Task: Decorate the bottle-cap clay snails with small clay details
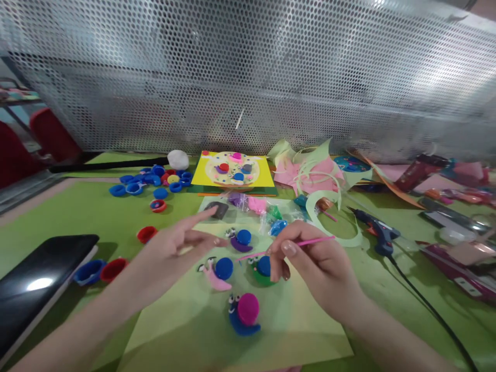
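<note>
My right hand [310, 263] pinches a thin pink stick [315, 241] whose tip points left over the snails. My left hand [180, 243] is stretched out with fingers apart, its fingertips near the purple snail [240, 249] with a blue cap shell. Partly behind my right hand is a green snail [261, 278], also blue-shelled. A pink snail [217, 281] lies left of it, and a blue snail [243, 328] with a magenta cap sits nearest me. All lie on a pale yellow sheet [186, 336]. Beyond my left index finger rests a dark lump in a bag [217, 210].
Bags of coloured clay [256, 205] lie behind the snails. A decorated disc on a yellow card [265, 173] stands further back. Bottle caps [134, 187] and a black phone-like device [39, 274] are left. Paper scraps [310, 173] and a corded glue gun [382, 232] are right.
</note>
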`<state>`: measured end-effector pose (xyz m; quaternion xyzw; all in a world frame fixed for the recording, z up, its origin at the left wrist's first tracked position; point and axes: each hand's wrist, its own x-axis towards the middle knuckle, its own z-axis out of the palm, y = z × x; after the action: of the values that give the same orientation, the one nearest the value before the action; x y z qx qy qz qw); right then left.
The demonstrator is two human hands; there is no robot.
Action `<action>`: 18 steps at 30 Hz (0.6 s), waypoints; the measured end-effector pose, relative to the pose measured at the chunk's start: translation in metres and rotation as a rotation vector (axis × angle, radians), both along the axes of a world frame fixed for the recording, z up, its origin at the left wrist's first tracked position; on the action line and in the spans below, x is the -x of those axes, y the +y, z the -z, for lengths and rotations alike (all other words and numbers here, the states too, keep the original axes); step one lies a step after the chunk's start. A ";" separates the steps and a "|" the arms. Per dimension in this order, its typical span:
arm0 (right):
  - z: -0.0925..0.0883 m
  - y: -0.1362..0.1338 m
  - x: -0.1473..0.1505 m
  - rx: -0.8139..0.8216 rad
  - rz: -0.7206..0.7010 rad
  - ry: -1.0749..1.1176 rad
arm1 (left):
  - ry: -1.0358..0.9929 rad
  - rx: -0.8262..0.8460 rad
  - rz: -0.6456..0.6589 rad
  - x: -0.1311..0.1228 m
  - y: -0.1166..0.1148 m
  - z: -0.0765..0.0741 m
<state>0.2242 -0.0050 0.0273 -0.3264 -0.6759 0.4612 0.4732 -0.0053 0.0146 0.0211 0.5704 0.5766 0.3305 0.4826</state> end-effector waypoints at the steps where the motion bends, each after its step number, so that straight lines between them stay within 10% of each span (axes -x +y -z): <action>1: 0.000 -0.001 0.001 0.007 -0.001 0.025 | -0.082 0.085 0.047 -0.004 -0.004 -0.001; 18: 0.002 -0.004 0.006 -0.025 0.005 -0.073 | -0.375 0.218 0.051 -0.022 -0.017 -0.006</action>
<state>0.2178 -0.0086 0.0248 -0.3387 -0.6978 0.4393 0.4531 0.0162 -0.0023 0.0271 0.4577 0.4944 0.3541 0.6486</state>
